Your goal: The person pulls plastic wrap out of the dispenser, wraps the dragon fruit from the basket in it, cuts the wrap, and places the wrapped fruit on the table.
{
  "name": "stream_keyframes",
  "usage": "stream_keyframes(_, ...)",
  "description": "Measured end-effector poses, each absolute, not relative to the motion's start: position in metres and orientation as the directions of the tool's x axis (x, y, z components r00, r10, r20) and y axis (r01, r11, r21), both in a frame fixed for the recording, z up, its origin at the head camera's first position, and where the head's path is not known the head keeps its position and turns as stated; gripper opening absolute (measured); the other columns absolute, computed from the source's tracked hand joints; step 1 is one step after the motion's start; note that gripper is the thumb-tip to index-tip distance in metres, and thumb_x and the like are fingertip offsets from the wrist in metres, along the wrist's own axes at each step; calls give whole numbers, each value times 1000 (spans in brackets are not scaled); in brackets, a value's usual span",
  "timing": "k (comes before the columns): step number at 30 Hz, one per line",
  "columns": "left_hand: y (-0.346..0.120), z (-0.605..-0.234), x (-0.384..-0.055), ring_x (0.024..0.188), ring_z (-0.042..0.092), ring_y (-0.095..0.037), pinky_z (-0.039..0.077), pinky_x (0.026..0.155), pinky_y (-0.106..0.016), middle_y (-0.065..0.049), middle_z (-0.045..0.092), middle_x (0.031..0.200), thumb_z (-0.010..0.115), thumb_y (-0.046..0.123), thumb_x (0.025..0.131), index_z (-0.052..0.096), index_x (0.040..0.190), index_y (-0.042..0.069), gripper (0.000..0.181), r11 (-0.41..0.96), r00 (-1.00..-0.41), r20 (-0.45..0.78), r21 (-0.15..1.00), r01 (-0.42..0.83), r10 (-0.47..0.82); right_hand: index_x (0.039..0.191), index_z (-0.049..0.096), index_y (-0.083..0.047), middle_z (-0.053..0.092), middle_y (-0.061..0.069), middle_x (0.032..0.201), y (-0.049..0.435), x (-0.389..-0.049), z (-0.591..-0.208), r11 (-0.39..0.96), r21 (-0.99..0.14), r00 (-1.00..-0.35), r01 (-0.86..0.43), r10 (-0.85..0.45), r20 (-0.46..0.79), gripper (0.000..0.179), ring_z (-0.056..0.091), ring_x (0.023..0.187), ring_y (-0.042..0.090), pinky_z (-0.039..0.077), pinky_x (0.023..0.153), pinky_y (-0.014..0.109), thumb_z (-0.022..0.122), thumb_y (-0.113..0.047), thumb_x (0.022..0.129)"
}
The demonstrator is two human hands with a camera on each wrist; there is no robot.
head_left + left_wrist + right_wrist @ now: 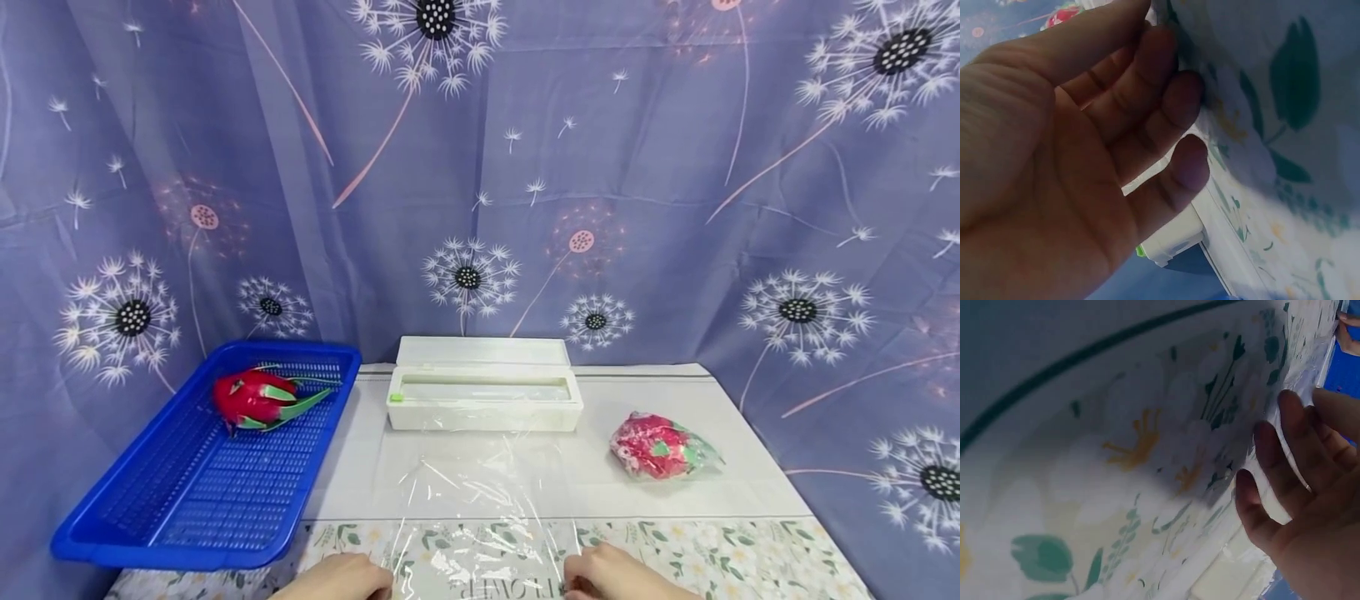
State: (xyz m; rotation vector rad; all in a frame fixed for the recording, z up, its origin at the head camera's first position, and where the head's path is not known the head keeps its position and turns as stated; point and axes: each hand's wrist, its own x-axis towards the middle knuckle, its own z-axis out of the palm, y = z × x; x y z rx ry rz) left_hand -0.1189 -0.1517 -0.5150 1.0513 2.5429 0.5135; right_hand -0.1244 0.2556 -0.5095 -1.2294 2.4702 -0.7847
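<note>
A sheet of clear cling film [476, 492] stretches from the white cling film dispenser [486, 417] toward me over the table. My left hand [341, 577] pinches the near left corner of the film, its other fingers curled. At the near right corner my right hand [618, 573] pinches the film likewise. In the wrist views, the left hand [1104, 131] and the right hand [1310, 469] are close to the flowered cloth. The dispenser's lid [483, 351] stands raised. To its right lies a dragon fruit [660, 448] wrapped in film.
At the left stands a blue plastic basket [303, 492] with an unwrapped red dragon fruit [255, 398] in it. A flowered cloth [720, 550] covers the table's near part. Behind and at the sides hangs a blue dandelion-print curtain [645, 275].
</note>
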Motion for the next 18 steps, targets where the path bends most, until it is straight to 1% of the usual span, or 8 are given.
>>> stream_keyframes(3,-153,-513,-120,54,42,2,39,53,-20,20,48,59,72,18,76,67,70,20,8,671,-677,-196,484,562,709,87,68,-15,58,-21,73,257,-125,-513,497,-560,-597,-663,-803,-6,16,49,65,-9,43,57,12,67,-30,92)
stream_keyframes(6,-157,-513,-120,55,44,3,42,54,-21,21,51,57,74,20,75,72,67,18,8,676,-698,-195,522,521,689,89,69,-15,58,-21,72,258,-126,-516,491,-552,-597,-674,-802,14,21,47,63,-10,41,56,11,67,-35,91)
stream_keyframes(8,-160,-514,-120,54,44,3,41,53,-20,21,51,55,75,21,74,72,65,17,10,680,-714,-188,535,502,675,88,70,-16,57,-22,71,259,-125,-517,482,-559,-599,-675,-800,32,19,45,61,-11,40,54,10,67,-34,92)
stream_keyframes(11,-164,-515,-121,52,40,3,38,50,-19,22,48,53,75,21,72,70,61,17,12,684,-719,-173,515,517,674,88,70,-17,58,-23,71,259,-122,-517,479,-588,-615,-652,-787,41,12,46,59,-12,41,52,9,66,-26,93)
stream_keyframes(13,-165,-515,-121,51,39,2,37,49,-19,22,46,53,74,21,72,67,60,18,14,687,-717,-172,501,526,675,87,70,-19,58,-23,71,259,-121,-514,508,-615,-649,-603,-761,8,10,48,60,-11,42,53,12,65,-24,94)
stream_keyframes(15,-165,-515,-122,51,38,2,37,49,-19,22,45,53,74,22,73,65,60,18,16,692,-712,-183,486,533,677,86,68,-22,56,-24,71,259,-121,-510,556,-638,-700,-533,-713,-36,10,49,61,-9,44,54,15,64,-22,95)
stream_keyframes(18,-165,-514,-122,52,40,1,38,50,-21,19,46,56,73,21,75,63,63,17,16,712,-712,-232,489,505,663,83,63,-23,52,-22,69,266,-121,-503,624,-653,-792,-431,-608,-59,11,48,60,-4,43,54,20,65,-24,94)
